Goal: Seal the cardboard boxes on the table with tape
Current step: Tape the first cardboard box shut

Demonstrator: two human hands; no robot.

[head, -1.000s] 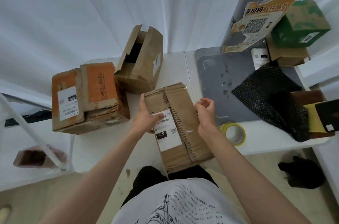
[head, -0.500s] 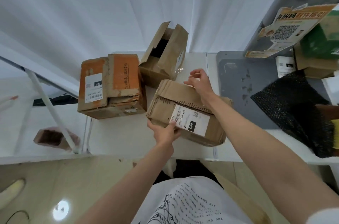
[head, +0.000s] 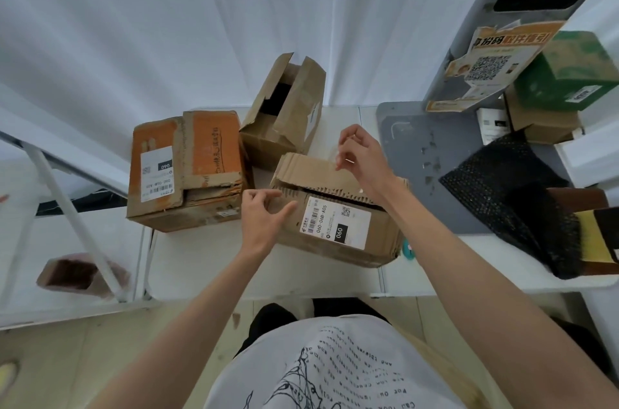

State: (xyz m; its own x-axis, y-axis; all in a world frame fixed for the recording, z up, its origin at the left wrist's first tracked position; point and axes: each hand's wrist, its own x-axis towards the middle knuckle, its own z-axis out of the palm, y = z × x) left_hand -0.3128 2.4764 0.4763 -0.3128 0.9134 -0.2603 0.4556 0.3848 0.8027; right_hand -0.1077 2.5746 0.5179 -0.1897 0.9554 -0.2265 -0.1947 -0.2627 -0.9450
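A brown cardboard box (head: 378, 241) with a white shipping label lies on the white table (head: 301, 278) in front of me, its corrugated flaps folded over the top. My left hand (head: 261, 221) grips the box's left end, thumb on the front face. My right hand (head: 361, 157) hovers over the far flap with curled fingers and pinches what looks like a thin strip of clear tape (head: 332, 154). A teal edge, probably the tape roll (head: 407, 249), peeks out behind the box's right end.
An orange-topped box (head: 187, 170) sits at the left. A tall box (head: 284, 113) with open flaps stands behind. To the right are a grey mat (head: 418, 154), black mesh padding (head: 509, 194), a green box (head: 569, 73) and a poster (head: 495, 63).
The box was turned from lengthwise to crosswise and set down. My left hand shifted from the near side to the left end; my right hand lifted above the far flap.
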